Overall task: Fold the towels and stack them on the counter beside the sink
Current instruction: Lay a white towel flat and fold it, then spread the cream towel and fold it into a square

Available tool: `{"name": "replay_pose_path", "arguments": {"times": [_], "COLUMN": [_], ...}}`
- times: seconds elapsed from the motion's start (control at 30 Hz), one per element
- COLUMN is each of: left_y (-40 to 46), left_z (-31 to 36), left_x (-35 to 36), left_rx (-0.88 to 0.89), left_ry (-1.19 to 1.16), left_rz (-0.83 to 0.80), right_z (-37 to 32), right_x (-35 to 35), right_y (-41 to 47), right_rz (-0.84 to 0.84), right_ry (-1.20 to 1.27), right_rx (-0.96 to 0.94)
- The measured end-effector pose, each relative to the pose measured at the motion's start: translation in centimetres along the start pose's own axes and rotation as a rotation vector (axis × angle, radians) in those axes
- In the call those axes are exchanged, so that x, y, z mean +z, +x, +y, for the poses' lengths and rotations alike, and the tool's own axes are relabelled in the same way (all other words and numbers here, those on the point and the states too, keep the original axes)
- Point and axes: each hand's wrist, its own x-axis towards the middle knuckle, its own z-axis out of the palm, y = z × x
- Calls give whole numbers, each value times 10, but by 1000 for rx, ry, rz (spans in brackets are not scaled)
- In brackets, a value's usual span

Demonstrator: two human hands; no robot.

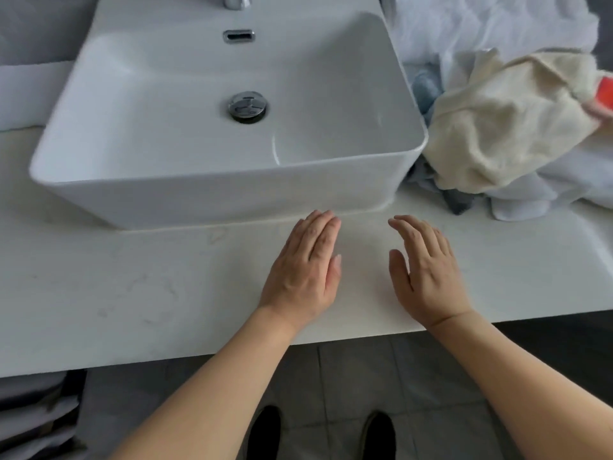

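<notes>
Resting flat with fingers spread, left hand (303, 270) and right hand (426, 273) hold nothing; tugging the cream towel (497, 124) could drag the tangled pile (530, 194) off the counter (132, 293).

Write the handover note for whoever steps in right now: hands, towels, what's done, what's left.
Left hand: open, flat over the counter in front of the sink, holding nothing.
Right hand: open, beside the left, holding nothing.
Towels: all in a loose heap right of the sink, with a cream towel on top, white towels under and behind it, and a blue one peeking out below.
Done: nothing folded or stacked that this view shows.
Left: take a towel from the heap, fold it on the counter, start the stack beside the sink, and repeat for the rest.
</notes>
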Motion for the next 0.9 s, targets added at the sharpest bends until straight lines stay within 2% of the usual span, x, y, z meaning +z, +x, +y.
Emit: {"name": "replay_pose_path", "arguments": {"times": [0.13, 0.3, 0.47, 0.57, 0.67, 0.77, 0.9], "left_y": [32, 77, 126, 155, 178, 189, 183], "left_z": [55, 113, 148, 163, 172, 173, 172], "left_x": [28, 48, 61, 66, 67, 76, 91], "left_rx": [-8, 29, 63, -16, -185, -262, -372], "left_ry": [-16, -63, -56, -73, -87, 31, 193], "left_rz": [22, 145, 242, 257, 249, 180, 104], "right_z": [58, 114, 159, 174, 181, 182, 186], "right_x": [-37, -69, -94, -107, -117, -121, -115], "right_y": [-5, 4, 29, 48, 67, 80, 88], "right_rz": [65, 200, 359, 423, 459, 413, 244], "right_ry": [-14, -39, -46, -25, -37, -75, -108], "right_rx": [26, 49, 189, 197, 151, 120, 210]}}
